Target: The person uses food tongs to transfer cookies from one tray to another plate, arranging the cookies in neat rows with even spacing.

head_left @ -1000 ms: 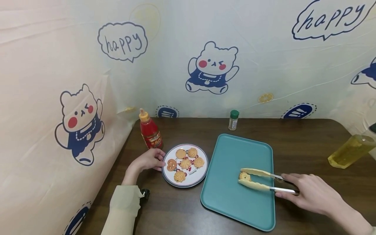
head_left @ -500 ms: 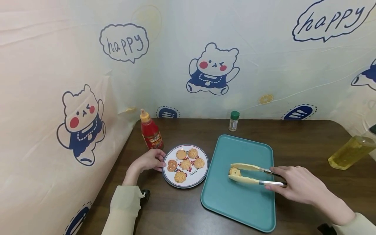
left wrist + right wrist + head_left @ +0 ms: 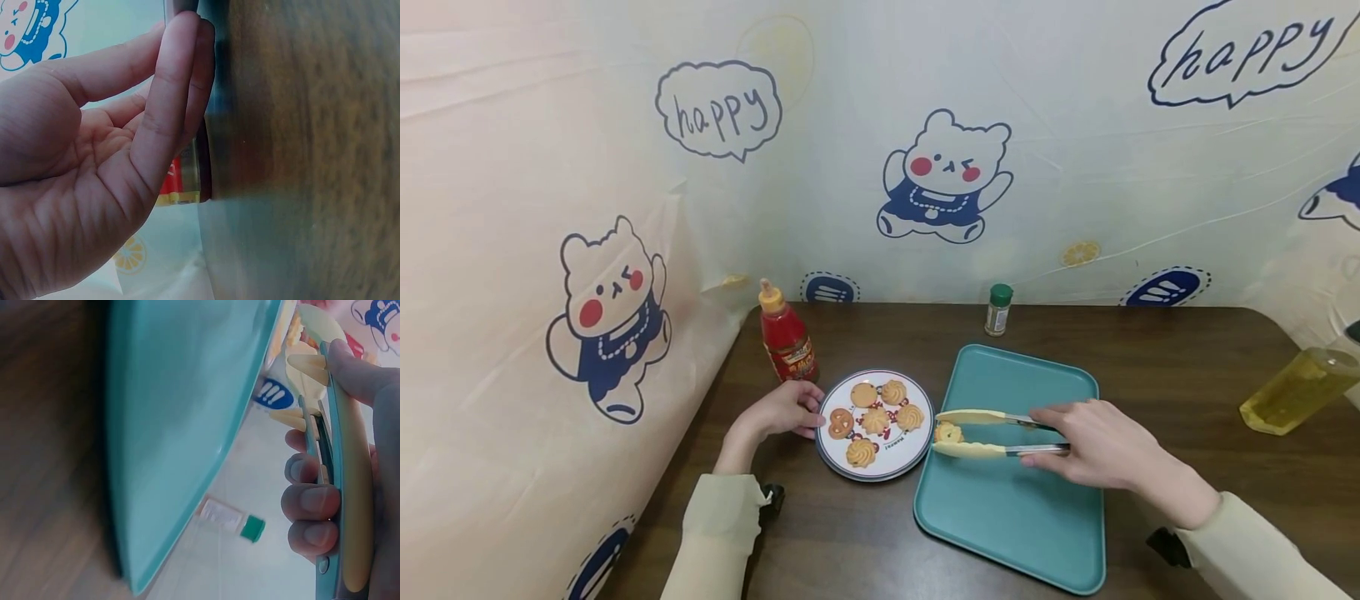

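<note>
In the head view my right hand (image 3: 1093,442) grips a pair of tongs (image 3: 973,450) with cream tips and metal arms. Between the tips is a round biscuit (image 3: 949,432), above the tray's left edge and close to the plate's right rim. The right wrist view shows fingers wrapped round the tongs' handles (image 3: 353,487). My left hand (image 3: 786,410) pinches the left rim of a white, blue-edged plate (image 3: 891,468) between thumb and fingers. Several biscuits (image 3: 875,421), one pretzel-shaped, lie on that plate. In the left wrist view the left hand (image 3: 119,137) hides most of the plate.
A teal tray (image 3: 1007,517) lies right of the plate on the dark wooden table (image 3: 827,542). Behind the left hand stands a red sauce bottle (image 3: 787,342). A green-capped shaker (image 3: 997,310) is behind the tray; a bottle of yellow oil (image 3: 1296,390) stands far right.
My right hand has carried the tongs and the biscuit leftward across the tray to the plate's right side. The left hand has stayed on the plate's rim.
</note>
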{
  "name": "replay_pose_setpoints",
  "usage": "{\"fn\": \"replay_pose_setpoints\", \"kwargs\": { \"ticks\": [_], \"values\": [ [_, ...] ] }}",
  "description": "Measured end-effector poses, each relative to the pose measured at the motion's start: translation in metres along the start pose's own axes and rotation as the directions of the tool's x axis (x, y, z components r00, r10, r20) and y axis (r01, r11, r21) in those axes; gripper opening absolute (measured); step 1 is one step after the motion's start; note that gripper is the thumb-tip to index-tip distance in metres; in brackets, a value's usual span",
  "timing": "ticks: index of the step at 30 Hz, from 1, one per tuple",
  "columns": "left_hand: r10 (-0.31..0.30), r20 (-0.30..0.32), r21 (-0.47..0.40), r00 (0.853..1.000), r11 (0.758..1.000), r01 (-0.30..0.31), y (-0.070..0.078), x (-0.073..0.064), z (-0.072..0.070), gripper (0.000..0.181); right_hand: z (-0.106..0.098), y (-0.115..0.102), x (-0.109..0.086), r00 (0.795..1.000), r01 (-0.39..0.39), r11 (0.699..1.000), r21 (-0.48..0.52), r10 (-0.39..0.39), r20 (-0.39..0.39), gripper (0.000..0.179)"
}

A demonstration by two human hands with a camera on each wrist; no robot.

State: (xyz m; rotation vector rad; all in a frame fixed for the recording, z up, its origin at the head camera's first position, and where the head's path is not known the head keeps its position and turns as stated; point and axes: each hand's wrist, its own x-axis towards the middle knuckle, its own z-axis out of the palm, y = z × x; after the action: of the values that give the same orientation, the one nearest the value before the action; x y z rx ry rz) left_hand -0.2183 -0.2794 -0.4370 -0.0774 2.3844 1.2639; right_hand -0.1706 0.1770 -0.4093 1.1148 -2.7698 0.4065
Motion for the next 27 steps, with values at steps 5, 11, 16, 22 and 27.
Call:
{"fn": "replay_pose_setpoints", "kwargs": {
  "ticks": [5, 11, 16, 22, 27],
  "values": [
    [-0.003, -0.001, 0.001, 1.0, 1.0, 0.003, 0.0, 0.001, 0.0, 0.039, 0.004, -0.009, 0.018, 0.999, 0.031, 0.999, 0.017, -0.032, 0.033, 0.061],
    [-0.007, -0.001, -0.003, 1.0, 1.0, 0.007, 0.002, 0.0, 0.0, 0.039, 0.007, -0.022, 0.037, 0.995, 0.035, 0.999, 0.029, -0.038, 0.089, 0.059],
    [-0.004, 0.002, -0.004, 1.0, 1.0, 0.004, 0.002, -0.001, 0.0, 0.039, 0.012, -0.027, 0.049, 0.992, 0.042, 0.999, 0.034, -0.046, 0.117, 0.059],
    [0.0, 0.008, -0.004, 1.0, 1.0, 0.0, 0.001, 0.0, 0.0, 0.038, 0.017, -0.032, 0.058, 0.989, 0.067, 0.996, 0.056, -0.074, 0.13, 0.053],
    [-0.006, 0.007, -0.002, 1.0, 1.0, 0.006, 0.002, -0.001, 0.0, 0.039, 0.02, -0.035, 0.062, 0.986, 0.079, 0.995, 0.052, -0.086, 0.142, 0.049]
  ]
}}
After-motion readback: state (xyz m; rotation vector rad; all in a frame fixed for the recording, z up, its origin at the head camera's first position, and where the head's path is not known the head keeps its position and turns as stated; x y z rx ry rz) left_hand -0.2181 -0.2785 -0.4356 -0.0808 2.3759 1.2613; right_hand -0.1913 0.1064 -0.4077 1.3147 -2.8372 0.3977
